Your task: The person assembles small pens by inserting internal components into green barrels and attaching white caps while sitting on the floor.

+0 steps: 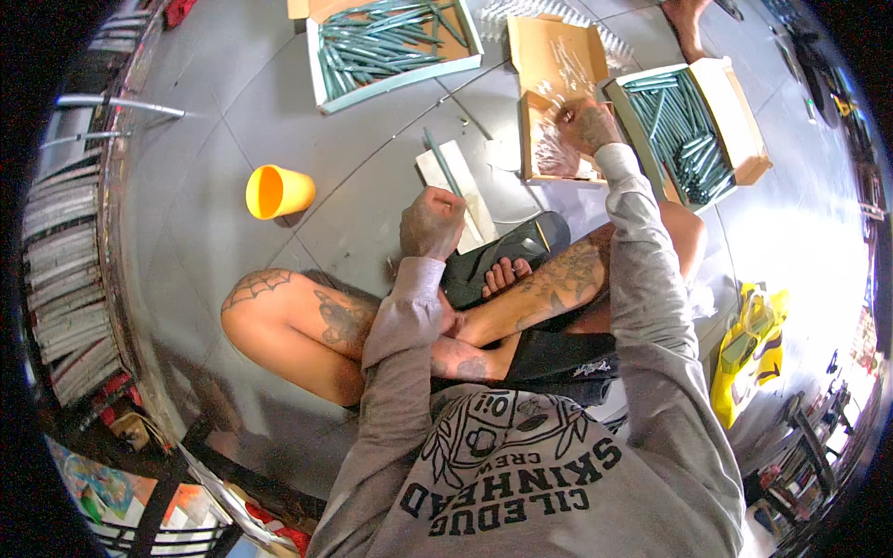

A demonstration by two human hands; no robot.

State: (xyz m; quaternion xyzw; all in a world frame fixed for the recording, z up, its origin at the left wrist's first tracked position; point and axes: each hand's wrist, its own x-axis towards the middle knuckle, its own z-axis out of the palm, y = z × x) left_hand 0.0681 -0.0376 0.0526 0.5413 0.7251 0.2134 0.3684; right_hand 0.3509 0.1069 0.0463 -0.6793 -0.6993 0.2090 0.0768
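My left hand (433,223) is closed in a fist around the lower end of a slim dark green pen-like stick (439,160). The stick points away from me, over a flat white strip (477,216) on the floor. At the right, my right hand (590,127) reaches over an open brown cardboard box (532,139). Its fingers are curled near a heap of small clear pieces (555,153); whatever they pinch is too small to make out.
Two open boxes of dark green sticks stand beyond, one far left (379,51) and one right (677,130). Clear pieces (605,42) lie behind. A yellow cup (281,192) rests left, a black sandal (512,246) near my crossed legs, a yellow bag (750,358) right. Someone's bare foot (686,26) shows far off.
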